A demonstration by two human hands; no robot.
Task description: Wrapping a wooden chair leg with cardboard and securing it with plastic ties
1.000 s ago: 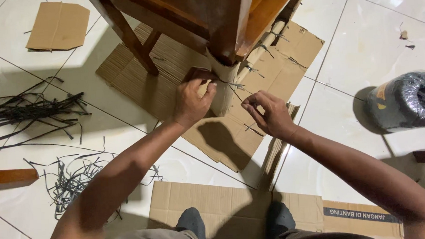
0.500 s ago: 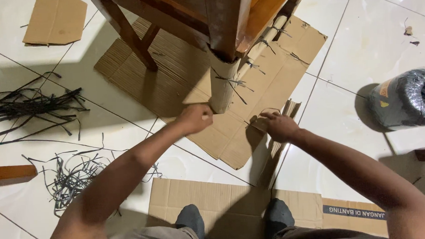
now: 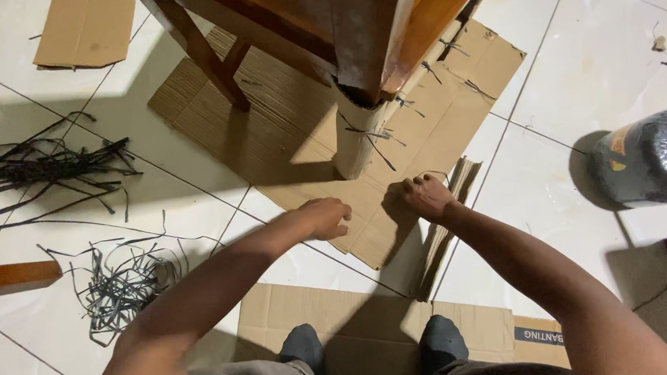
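White glossy tiled floor [image 3: 591, 71], dark grout lines, hard shadows. Large flattened cardboard sheet [image 3: 271, 130] spread under wooden furniture, dark brown leg [image 3: 200, 54] planted on it. Near leg wrapped in cardboard sleeve [image 3: 358, 145], tied with thin black strap ties [image 3: 372, 135], tails sticking out. More ties up the rail at upper right.

Left hand [image 3: 326, 218] loosely curled, knuckles down on cardboard edge, holding nothing visible. Right hand [image 3: 425, 197] clenched at sheet edge, pinching what looks like a thin black strap loop; cannot tell for sure. Folded cardboard strip [image 3: 447, 220] just beside right wrist.

Risks, as judgement: thin strap likely to slip from pinch on pull; sleeve tie could loosen and let wrap slide down leg; sharp tie tails near fingers could scratch; glossy tile lets cardboard skid under weight.

Elsewhere: black strap bundle [image 3: 40, 166] far left, tangled offcuts [image 3: 124, 283] nearer, small cardboard piece [image 3: 87, 29] top left, black plastic-wrapped roll [image 3: 647, 159] right, socked feet on cardboard [image 3: 369, 321] at bottom.
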